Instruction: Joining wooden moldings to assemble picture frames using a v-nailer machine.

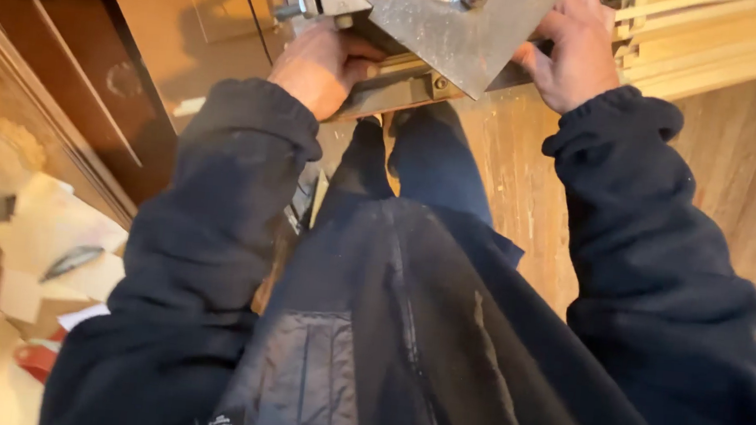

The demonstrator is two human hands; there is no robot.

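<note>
Wooden floor (525,198), both hands' grip (322,66) on metal jig (450,18)

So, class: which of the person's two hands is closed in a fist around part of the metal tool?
The left hand: its fingers curl around the metal tool, while the right hand lies flatter.

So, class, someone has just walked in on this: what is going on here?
A person in a dark jacket stands over a wooden floor and grips a metal jig with both hands. The left hand wraps around its lower left side, and the right hand holds its right edge. Wooden slats lie beyond the right hand. Paper scraps lie to the left.
</note>
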